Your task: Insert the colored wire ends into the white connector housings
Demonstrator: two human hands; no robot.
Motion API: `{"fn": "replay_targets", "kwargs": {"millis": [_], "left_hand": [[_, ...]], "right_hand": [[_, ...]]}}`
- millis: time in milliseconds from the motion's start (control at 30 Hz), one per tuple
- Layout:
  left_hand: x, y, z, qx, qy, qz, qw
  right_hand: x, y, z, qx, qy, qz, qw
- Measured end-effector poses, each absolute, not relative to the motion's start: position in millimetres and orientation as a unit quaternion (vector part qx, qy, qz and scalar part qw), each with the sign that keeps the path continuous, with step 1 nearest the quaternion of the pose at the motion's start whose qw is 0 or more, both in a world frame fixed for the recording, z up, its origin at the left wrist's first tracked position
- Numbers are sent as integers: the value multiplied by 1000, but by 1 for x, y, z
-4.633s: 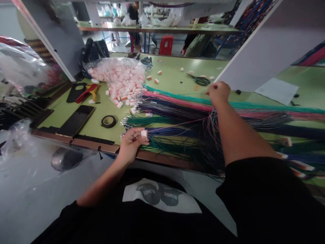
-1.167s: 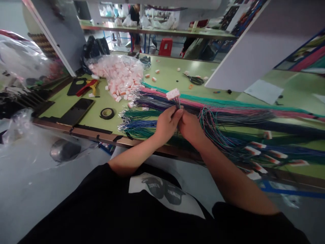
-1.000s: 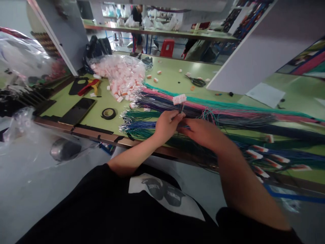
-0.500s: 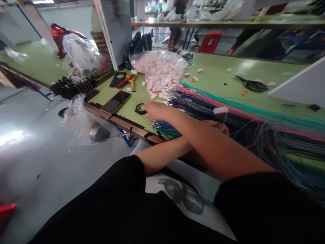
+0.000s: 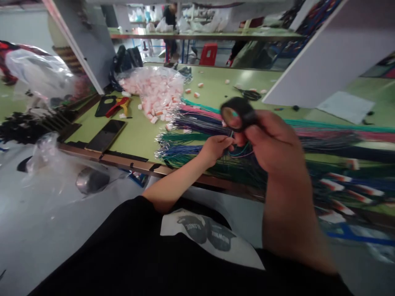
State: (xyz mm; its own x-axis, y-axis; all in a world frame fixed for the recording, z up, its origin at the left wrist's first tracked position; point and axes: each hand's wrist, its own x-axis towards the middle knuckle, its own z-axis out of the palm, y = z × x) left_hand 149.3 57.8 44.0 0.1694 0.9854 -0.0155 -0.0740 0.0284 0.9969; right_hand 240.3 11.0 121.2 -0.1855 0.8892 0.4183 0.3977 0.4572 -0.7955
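Note:
A roll of black tape point(image 5: 240, 114) is held up above the wires in my right hand point(image 5: 271, 142), its fingers closed round one side of the roll. Just left of it, my left hand point(image 5: 216, 149) pinches thin wires point(image 5: 242, 153) between thumb and fingers. The two hands nearly meet, so the exact grip on the wires is partly hidden. Beneath both hands lie long bundles of wires point(image 5: 197, 121) in green, pink, grey and blue, with bare metal ends to the left.
A clear bag of white and orange connectors point(image 5: 157, 88) lies behind the wires. To the left are a phone point(image 5: 106, 135) and red-yellow pliers point(image 5: 119, 107). Scissors point(image 5: 251, 94) rest farther back. Connectors on wires point(image 5: 348, 189) lie near the right edge. A white panel point(image 5: 308, 61) rises behind.
My right hand has picked up the tape roll from the table and brought it right, uncrossing my arms. The view has turned to the right.

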Motion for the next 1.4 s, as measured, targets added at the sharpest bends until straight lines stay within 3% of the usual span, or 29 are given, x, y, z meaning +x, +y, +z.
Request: {"fn": "replay_targets", "kwargs": {"millis": [100, 267, 567, 900, 1067, 1233, 1400], "left_hand": [[152, 54, 46, 534, 416, 440, 590], [155, 46, 53, 552, 442, 434, 558], [156, 44, 45, 670, 426, 440, 419], [148, 40, 44, 719, 406, 386, 410], [150, 36, 45, 709, 418, 435, 366], [150, 35, 54, 669, 385, 479, 418], [146, 33, 68, 623, 377, 420, 541]], "right_hand": [[297, -8, 95, -512, -625, 291, 513], [321, -16, 63, -597, -646, 227, 419], [313, -8, 56, -576, -744, 79, 329], [304, -15, 60, -606, -745, 15, 278], [300, -19, 64, -601, -748, 4, 280], [306, -12, 63, -596, -754, 16, 277], [311, -1, 56, -589, -764, -29, 264]]}}
